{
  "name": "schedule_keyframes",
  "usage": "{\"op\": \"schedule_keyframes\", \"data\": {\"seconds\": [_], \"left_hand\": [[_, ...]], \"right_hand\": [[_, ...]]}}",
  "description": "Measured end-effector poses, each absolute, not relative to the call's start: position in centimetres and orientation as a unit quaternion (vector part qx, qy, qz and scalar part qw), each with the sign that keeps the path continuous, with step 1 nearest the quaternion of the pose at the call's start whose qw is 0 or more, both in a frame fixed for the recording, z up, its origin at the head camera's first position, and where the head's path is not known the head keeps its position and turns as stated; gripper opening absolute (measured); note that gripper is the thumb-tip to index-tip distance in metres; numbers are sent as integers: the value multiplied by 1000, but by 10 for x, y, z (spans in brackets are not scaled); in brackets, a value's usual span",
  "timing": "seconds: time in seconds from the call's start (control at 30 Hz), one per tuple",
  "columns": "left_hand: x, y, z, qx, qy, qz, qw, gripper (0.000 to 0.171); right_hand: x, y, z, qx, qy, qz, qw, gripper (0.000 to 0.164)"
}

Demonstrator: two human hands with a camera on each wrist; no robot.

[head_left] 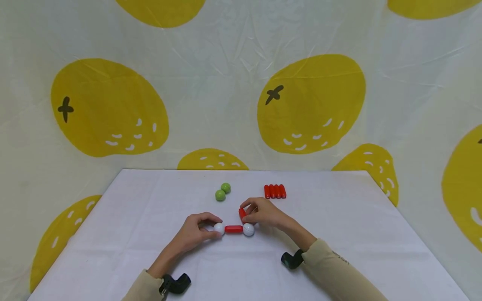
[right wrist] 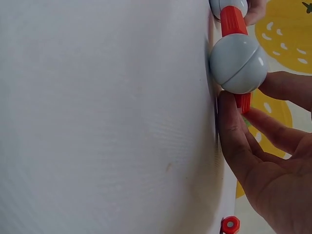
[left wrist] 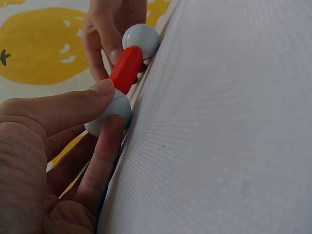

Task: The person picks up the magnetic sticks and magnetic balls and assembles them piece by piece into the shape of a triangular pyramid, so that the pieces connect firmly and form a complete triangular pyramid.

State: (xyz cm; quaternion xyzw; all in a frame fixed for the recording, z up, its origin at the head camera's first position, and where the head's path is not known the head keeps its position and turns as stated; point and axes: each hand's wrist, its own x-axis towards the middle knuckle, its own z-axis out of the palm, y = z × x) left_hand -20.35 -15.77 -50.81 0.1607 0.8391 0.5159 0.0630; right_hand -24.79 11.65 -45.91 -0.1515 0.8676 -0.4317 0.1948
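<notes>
A red rod (head_left: 233, 229) lies between a left white ball (head_left: 219, 228) and a right white ball (head_left: 248, 229), its ends against both. My left hand (head_left: 193, 232) pinches the left ball between thumb and fingers; the left wrist view shows the thumb tip (left wrist: 103, 89) on top of it, close to the rod. With the fingers of my right hand (head_left: 263, 212) I hold a second red rod (head_left: 242, 214), which points away from me with its near end at the right ball. In the right wrist view that ball (right wrist: 238, 63) hides most of the held rod (right wrist: 243, 102).
Behind the hands, two green balls (head_left: 223, 191) sit together on the white table (head_left: 150, 200). Several red rods (head_left: 275, 191) lie side by side at the back right. A patterned cloth (head_left: 218, 104) hangs behind the table. Each wrist carries a black camera mount (head_left: 292, 259).
</notes>
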Motion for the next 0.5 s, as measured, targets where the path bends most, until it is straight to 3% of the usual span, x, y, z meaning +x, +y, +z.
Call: {"op": "schedule_keyframes", "data": {"seconds": [0.5], "left_hand": [[-205,-159,-509,156,845,509,62,31]], "right_hand": [[-248,115,-460,-156,870,-428,190,38]]}}
